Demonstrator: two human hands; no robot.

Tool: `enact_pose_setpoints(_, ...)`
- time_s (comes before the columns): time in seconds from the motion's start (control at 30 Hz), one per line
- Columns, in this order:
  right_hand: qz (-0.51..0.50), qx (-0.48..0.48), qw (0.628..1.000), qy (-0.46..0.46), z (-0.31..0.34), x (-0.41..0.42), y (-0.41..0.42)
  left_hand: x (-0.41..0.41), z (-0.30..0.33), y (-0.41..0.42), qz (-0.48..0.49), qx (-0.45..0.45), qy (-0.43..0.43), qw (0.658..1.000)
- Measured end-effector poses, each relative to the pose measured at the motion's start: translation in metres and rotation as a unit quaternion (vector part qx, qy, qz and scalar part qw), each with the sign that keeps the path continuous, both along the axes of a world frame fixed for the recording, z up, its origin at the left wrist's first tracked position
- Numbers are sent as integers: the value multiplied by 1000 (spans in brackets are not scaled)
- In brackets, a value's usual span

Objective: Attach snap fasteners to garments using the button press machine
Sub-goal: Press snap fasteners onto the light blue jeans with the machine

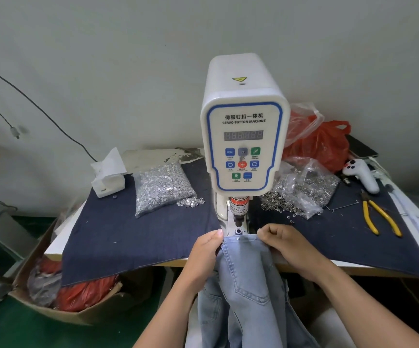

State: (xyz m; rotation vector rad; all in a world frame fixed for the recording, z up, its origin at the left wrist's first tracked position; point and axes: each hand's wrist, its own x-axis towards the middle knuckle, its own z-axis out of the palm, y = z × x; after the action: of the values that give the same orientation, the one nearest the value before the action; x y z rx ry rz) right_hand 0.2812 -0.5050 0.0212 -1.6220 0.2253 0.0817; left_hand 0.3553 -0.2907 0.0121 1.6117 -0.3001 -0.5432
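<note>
A white servo button machine [244, 136] stands at the middle of the table, its press head and lower die [238, 231] just above the table's front edge. A pair of light blue jeans [243, 277] hangs off the table, its waistband lying just short of the die. My left hand [207, 249] pinches the waistband's left end. My right hand [281, 241] grips its right end with curled fingers. A small metal stud [238, 238] shows on the waistband between my hands.
Dark denim cloth [128, 229] covers the table. A bag of silver snap parts [162, 188] lies left of the machine, another bag of ring parts [301, 190] right. Yellow pliers [379, 218], a white handheld device [361, 175], red bags [321, 144] and a tissue box [108, 180] stand around.
</note>
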Motion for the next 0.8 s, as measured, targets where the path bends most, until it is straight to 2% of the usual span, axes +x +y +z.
enact_pose_setpoints(0.17,32,-78,996,-33,25,-12,19,-6,19,15,-119,88,-52,988)
enact_pose_setpoints(0.27,58,-125,990,-27,38,-14,31,-9,31,19,-194,142,-170,956)
enact_pose_setpoints(0.37,66,-146,987,-11,44,-12,26,-14,40,26,-198,103,-129,966)
enact_pose_setpoints(0.4,38,-165,986,-13,43,-9,18,-14,41,29,-185,92,-109,972)
enact_pose_setpoints(0.43,-13,-223,975,-19,40,-4,7,-14,42,31,-165,86,-95,978)
enact_pose_setpoints(0.47,-76,-316,946,-18,36,3,-7,-13,43,34,-133,75,-78,985)
enact_pose_setpoints(0.53,-185,-473,862,0,26,14,-35,-9,42,37,-13,54,-26,998)
enact_pose_setpoints(0.6,-203,-543,814,28,15,25,-55,-1,43,44,100,22,47,994)
enact_pose_setpoints(0.67,-192,-578,792,44,8,34,-65,11,46,52,155,9,65,986)
enact_pose_setpoints(0.8,-176,-629,755,62,8,47,-63,50,48,58,206,160,-9,965)
